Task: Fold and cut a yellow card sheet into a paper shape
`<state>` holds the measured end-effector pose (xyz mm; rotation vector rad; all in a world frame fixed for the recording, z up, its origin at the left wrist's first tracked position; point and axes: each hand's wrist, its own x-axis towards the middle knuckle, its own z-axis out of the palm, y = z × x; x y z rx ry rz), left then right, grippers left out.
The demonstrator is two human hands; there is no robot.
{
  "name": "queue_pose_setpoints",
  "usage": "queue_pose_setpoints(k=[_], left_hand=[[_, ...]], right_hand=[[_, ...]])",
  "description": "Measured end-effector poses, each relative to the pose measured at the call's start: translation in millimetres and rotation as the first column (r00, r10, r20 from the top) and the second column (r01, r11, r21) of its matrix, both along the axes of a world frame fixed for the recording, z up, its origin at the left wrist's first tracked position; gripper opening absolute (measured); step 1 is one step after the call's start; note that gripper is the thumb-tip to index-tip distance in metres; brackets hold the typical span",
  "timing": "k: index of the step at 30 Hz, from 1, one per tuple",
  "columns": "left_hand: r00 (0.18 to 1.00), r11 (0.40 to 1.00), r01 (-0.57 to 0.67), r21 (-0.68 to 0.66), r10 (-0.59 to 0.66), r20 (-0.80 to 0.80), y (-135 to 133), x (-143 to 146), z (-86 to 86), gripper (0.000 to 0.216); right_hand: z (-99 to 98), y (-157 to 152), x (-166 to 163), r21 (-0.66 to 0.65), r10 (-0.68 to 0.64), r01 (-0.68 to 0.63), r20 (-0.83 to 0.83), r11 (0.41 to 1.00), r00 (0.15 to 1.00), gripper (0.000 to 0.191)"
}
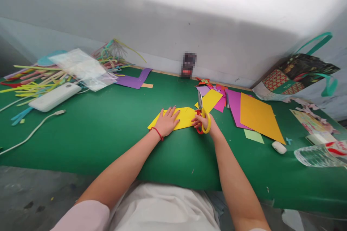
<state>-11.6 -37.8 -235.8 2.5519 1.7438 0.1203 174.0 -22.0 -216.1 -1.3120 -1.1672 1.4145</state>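
Observation:
A folded piece of yellow paper [187,118] lies on the green table in front of me. My left hand [166,121] rests flat on its left part, fingers spread. At its right end, my right hand [203,121] is closed around scissors [206,121] with red and yellow handles; the metal blades point up, away from the paper. The fingertips of that hand are at the paper's right edge. Just behind the scissors lies another yellow paper piece [213,100], over pink and purple scraps.
Purple and orange-yellow sheets [260,115] lie to the right, near a white earbud case [279,147] and a plastic bottle [314,155]. A patterned bag [287,79] leans at the back right. On the left are a white power strip-like block [54,97], a cable [35,135] and many coloured strips [35,79].

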Motion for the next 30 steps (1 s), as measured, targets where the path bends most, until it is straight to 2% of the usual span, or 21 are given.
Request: queue_pose_setpoints(k=[4,6,12,16,19,25,30], left_hand=[[1.0,1.0,0.002,-0.006,-0.002,-0.01,0,1,2.6,0.048],[1.0,1.0,0.007,-0.002,-0.007,-0.01,0,1,3.6,0.048],[0.999,1.0,0.003,-0.002,-0.003,-0.032,-1,1,4.1,0.048],[0.999,1.0,0.004,-0.003,-0.004,-0.032,-2,1,4.0,0.047],[1.0,1.0,0.005,-0.013,-0.006,-0.022,-2,1,4.9,0.047],[0.999,0.998,0.037,-0.054,-0.036,0.011,0,-2,7.3,0.048],[0.998,0.997,0.052,-0.059,-0.05,0.042,0,-3,6.3,0.047]], right_hand=[[8.2,3,-9,0.221,0.006,0.035,-0.185,0.975,0.983,0.038],[8.8,6,-20,0.261,0.019,0.044,-0.237,0.964,0.971,0.037],[-0.7,12,-61,0.224,-0.001,0.05,-0.213,0.973,0.977,0.029],[-3.9,15,-73,0.202,-0.006,0.041,-0.169,0.979,0.986,0.024],[-6.0,19,-72,0.194,0.046,-0.017,-0.147,0.981,0.988,0.021],[-13.6,21,-64,0.105,0.049,-0.023,-0.26,0.994,0.964,0.019],[-11.8,19,-52,0.05,0.122,-0.112,-0.363,0.993,0.924,0.022]])
